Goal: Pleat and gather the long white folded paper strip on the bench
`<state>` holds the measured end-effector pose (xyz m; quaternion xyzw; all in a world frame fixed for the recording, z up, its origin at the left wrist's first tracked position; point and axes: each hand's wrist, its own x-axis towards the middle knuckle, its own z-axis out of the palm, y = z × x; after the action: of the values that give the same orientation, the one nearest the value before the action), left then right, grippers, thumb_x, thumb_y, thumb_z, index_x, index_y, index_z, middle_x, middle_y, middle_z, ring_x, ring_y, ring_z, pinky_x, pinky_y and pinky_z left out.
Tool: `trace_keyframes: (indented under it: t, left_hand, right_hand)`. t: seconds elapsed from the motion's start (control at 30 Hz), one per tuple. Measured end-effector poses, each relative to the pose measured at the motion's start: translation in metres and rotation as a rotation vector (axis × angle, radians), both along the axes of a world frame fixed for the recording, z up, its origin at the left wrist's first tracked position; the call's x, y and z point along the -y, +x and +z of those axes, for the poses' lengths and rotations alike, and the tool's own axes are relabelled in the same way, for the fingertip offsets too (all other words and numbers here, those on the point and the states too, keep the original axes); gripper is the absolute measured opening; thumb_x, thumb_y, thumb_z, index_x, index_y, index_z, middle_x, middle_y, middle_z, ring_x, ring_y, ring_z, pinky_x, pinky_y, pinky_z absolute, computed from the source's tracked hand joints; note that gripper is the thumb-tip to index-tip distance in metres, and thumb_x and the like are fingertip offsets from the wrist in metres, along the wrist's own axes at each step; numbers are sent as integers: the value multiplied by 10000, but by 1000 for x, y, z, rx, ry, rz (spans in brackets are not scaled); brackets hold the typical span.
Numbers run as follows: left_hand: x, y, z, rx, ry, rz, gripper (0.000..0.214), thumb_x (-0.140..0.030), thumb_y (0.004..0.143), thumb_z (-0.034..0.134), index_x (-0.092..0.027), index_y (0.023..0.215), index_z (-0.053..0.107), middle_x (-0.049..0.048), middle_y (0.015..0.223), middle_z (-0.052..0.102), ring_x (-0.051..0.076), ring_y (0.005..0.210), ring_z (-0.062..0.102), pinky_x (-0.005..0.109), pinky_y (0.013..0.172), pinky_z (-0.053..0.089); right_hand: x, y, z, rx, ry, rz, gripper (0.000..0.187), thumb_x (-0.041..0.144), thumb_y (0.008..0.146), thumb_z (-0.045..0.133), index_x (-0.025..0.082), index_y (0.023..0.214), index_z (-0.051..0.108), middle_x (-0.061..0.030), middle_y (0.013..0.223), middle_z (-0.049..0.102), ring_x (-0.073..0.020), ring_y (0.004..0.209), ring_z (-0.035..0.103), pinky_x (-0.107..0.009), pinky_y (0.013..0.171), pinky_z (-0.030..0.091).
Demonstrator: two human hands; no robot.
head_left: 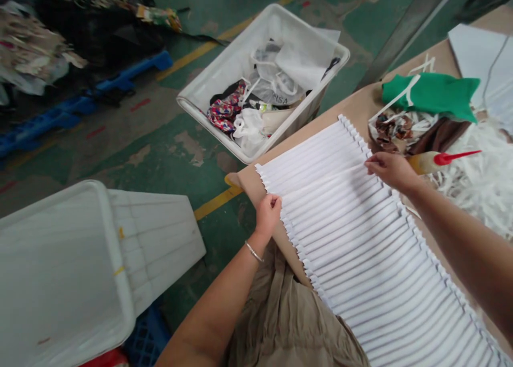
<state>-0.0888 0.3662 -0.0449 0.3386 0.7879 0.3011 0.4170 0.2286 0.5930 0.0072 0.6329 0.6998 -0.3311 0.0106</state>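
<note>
A long row of overlapping white sheets [360, 244], perhaps paper, runs along the table edge, with narrow folded tabs down both sides. A thin white strip [324, 180] stretches across it between my two hands. My left hand [269, 213] is closed in a pinch on the strip's near end, at the left edge of the row. At the right edge, my right hand [388, 168] pinches the other end between thumb and fingertips. Just beyond my right hand lies a yellowish glue bottle [425, 163] with a red nozzle.
A pile of white strips [476, 180] and green cloth [430, 95] lie on the brown table [250, 188]. A white bin [186, 102] holding bags and cloth stands beyond it. Another white bin [106, 212] is at left, with a blue pallet [76, 108] further back.
</note>
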Motion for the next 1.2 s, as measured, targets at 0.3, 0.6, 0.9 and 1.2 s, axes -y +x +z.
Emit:
trace_keyframes:
  t: [0.3, 0.6, 0.9, 1.2]
  left_hand:
    - [-11, 7, -9, -146, -67, 28, 139, -226, 918, 577, -195, 783, 580, 16, 768, 667, 158, 733, 608, 265, 689, 413]
    - [-18, 8, -5, -169, -113, 34, 188, -234, 919, 583, -199, 738, 549, -5, 720, 630, 148, 694, 572, 267, 655, 365]
    - [-20, 7, -7, -205, -137, 27, 172, -234, 904, 610, -201, 742, 563, -5, 716, 634, 160, 694, 577, 273, 680, 376]
    - [-24, 4, -6, -238, -155, -15, 181, -278, 906, 570, -218, 738, 542, 5, 713, 636, 177, 692, 583, 290, 693, 392]
  right_hand:
    - [-31, -29, -4, 107, 24, -40, 80, 192, 922, 655, 123, 918, 696, -73, 708, 706, -120, 616, 600, -247, 638, 420]
    - [-39, -32, -20, 170, 88, -32, 113, 207, 916, 661, 109, 936, 714, -101, 752, 712, -133, 636, 557, -273, 685, 401]
    - [-45, -23, -49, 280, 225, 49, 196, 320, 860, 675, 146, 926, 736, -100, 827, 729, -216, 764, 626, -316, 762, 462]
    - [-47, -32, -53, 371, 180, 52, 251, 359, 898, 620, 142, 981, 715, -135, 915, 739, -254, 855, 670, -349, 814, 503]
